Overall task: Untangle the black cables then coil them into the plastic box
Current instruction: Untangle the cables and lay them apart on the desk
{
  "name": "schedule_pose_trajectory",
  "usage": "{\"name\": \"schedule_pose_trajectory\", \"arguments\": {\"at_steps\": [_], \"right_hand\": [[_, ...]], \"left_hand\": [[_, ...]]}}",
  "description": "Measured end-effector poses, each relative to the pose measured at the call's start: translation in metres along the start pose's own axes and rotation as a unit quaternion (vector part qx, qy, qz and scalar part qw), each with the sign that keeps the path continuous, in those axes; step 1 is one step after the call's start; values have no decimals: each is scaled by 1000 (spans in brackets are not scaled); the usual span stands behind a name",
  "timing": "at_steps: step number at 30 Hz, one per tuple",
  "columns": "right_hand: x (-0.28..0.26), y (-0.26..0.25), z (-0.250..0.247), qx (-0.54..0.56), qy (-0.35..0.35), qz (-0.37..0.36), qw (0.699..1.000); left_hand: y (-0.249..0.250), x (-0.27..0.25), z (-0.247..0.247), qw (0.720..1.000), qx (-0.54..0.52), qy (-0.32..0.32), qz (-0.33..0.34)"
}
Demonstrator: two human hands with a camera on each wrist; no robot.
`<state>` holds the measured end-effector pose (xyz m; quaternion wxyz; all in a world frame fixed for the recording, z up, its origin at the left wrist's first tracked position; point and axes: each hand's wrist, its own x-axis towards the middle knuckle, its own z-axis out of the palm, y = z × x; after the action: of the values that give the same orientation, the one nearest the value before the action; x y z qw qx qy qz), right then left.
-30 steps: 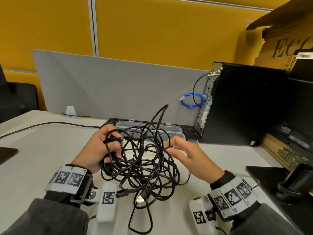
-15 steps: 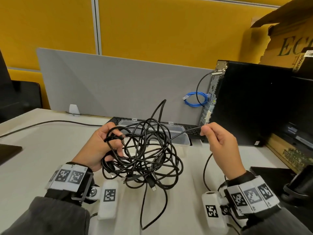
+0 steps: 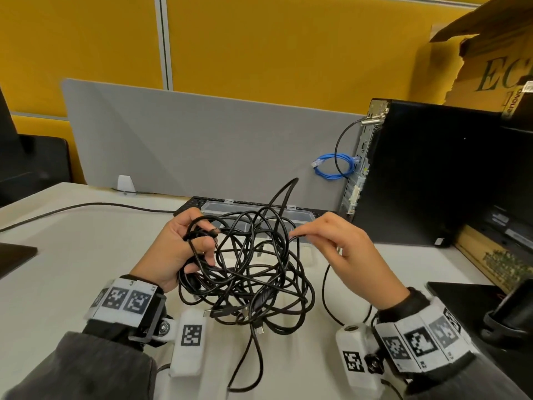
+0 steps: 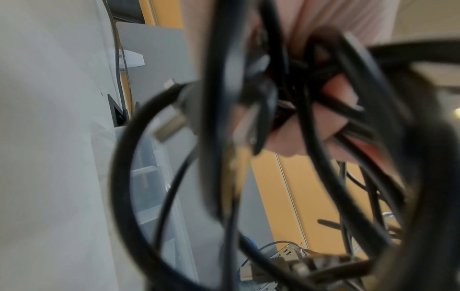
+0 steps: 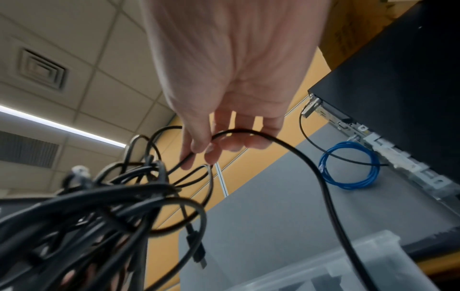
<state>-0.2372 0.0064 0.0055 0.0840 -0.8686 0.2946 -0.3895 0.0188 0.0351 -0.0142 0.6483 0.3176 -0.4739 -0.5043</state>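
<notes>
**deskjockey:** While the left hand (image 3: 176, 249) has its fingers curled through one side of the black cables (image 3: 245, 272), that whole knot hangs above the white desk (image 3: 57, 269), with a few plugs dangling underneath.

**loopy_lou:** and the right hand (image 3: 343, 249)?

**deskjockey:** Pinching a single strand (image 5: 251, 132) between thumb and fingertips on the knot's right side; that strand loops down past the wrist.

**loopy_lou:** where's the plastic box (image 3: 305, 216)?

**deskjockey:** Just behind the tangle, lid open, in front of the keyboard (image 3: 191, 204). No cable in it that I can see.
</notes>
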Motion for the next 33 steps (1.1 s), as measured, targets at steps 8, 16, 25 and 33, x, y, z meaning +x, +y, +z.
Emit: {"name": "schedule_pose_trajectory", "arguments": {"at_steps": [8, 16, 25, 33], "right_hand": [[1, -6, 10, 105, -98, 58, 988], [0, -20, 5, 185, -96, 112, 972], [-2, -21, 7, 100, -83, 65, 989], [-4, -47, 14, -88, -108, 156, 978]], "left_hand": [[-1, 2, 2, 1000, 6, 16, 18], [-3, 5, -2, 999, 14, 33, 20], [-3, 7, -5, 999, 25, 39, 29], [-5, 8, -4, 993, 67, 92, 42]]}}
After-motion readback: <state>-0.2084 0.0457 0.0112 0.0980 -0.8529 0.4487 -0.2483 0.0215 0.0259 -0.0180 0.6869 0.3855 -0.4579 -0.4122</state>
